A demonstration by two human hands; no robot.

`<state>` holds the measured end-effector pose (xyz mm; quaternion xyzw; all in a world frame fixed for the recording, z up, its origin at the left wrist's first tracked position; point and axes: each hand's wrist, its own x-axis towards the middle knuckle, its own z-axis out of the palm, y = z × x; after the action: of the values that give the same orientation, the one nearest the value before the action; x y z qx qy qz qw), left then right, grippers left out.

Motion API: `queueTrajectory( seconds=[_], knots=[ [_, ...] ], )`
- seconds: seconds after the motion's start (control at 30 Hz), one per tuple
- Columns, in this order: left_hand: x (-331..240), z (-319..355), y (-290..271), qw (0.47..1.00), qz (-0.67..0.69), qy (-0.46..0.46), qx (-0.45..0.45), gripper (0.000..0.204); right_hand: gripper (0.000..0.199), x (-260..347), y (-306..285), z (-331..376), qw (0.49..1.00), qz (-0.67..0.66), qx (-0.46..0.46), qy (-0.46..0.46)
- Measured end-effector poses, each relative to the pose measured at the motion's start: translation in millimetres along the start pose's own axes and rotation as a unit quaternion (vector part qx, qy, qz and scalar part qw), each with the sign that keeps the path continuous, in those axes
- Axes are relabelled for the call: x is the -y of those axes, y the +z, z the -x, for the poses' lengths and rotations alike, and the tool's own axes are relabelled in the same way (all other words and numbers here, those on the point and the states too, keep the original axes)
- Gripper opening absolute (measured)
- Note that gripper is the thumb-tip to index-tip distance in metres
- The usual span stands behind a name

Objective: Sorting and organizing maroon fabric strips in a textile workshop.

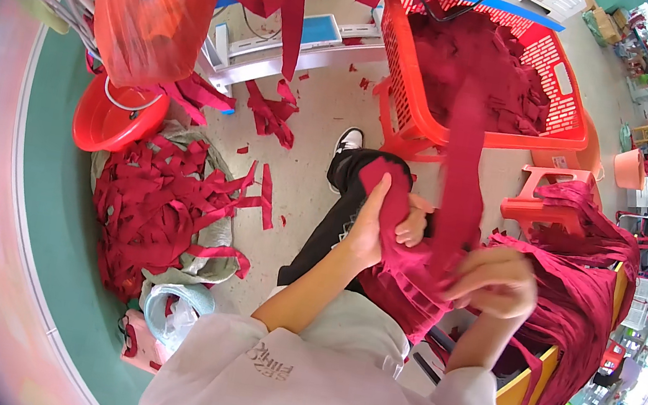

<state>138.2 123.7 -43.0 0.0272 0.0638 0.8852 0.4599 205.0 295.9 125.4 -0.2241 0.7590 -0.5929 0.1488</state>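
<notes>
Head view: your left hand point(371, 227) and right hand point(498, 283) both clamp the dark red fabric strip point(461, 182); its loose end could snag the red basket point(563, 113).

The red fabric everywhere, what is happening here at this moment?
A seated person holds a dark red cloth piece in both hands. The left hand grips its folded edge, and the right hand pinches a strip rising from it. A red basket ahead holds more pieces, and cut strips lie heaped on the floor to the left.
</notes>
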Motion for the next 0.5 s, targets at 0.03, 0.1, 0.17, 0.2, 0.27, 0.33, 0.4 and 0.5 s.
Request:
queueTrajectory(
  seconds=[0.03, 0.1, 0.17, 0.2, 0.27, 0.33, 0.4, 0.5],
  knots=[
    [4.3, -2.0, 13.0, 0.999, 0.016, -0.033, -0.023, 0.074, 0.024, -14.3, 15.6, 11.5, 0.999, 0.011, 0.020, 0.049],
    [6.4, -4.5, 13.2, 0.994, 0.022, -0.075, -0.077, 0.070, 0.018, -49.8, 47.4, 48.6, 0.978, -0.022, -0.012, 0.209],
    [14.8, -7.9, 5.6, 0.996, 0.026, -0.073, -0.053, 0.060, 0.011, -94.3, 83.9, 103.0, 0.932, -0.107, -0.160, 0.307],
    [19.6, -11.0, 3.6, 0.997, 0.030, -0.067, -0.026, 0.051, 0.009, -103.1, 95.1, 124.7, 0.890, -0.135, -0.205, 0.384],
    [18.0, -20.3, 1.5, 0.992, 0.062, -0.080, 0.070, 0.031, 0.009, -126.2, 107.8, 167.5, 0.832, -0.140, -0.259, 0.470],
    [16.6, -27.1, 4.2, 0.983, 0.066, -0.086, 0.145, 0.026, 0.016, -160.8, 125.5, 204.2, 0.763, -0.113, -0.410, 0.486],
    [19.6, -33.2, 4.7, 0.982, 0.052, -0.092, 0.157, 0.024, 0.025, -233.9, 152.5, 278.6, 0.714, 0.044, -0.497, 0.491],
    [16.4, -29.1, 0.8, 0.990, 0.021, -0.072, 0.121, 0.022, 0.029, -266.7, 179.0, 312.2, 0.600, 0.108, -0.477, 0.633]
  ],
)
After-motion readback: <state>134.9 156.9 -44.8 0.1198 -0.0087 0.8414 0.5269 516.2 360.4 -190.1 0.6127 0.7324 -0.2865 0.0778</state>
